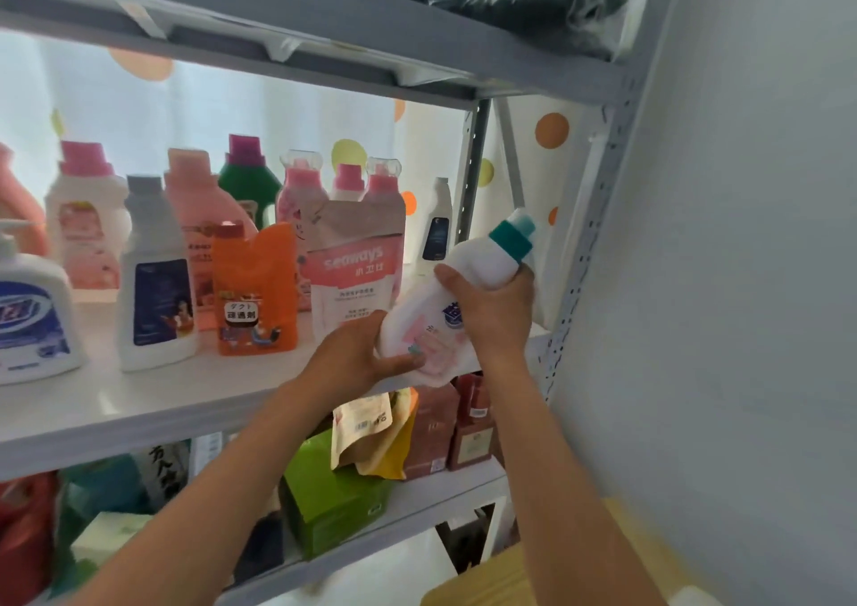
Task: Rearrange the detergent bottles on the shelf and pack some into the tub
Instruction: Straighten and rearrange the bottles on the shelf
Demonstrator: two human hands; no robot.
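Both hands grip a white bottle (468, 290), tilted toward 1 o'clock. Right hand (487, 308) wraps its neck; left hand (366, 355) cups its base

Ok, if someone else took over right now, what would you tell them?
Right hand grips the white bottle near its teal cap; left hand holds its bottom. The bottle is tilted, at the right end of the shelf, in front of the pink pouch. The other bottles stand in rows on the shelf. No tub is in view, so I cannot tell what is packed. Left: put this bottle in its place or the tub, then sort the others.
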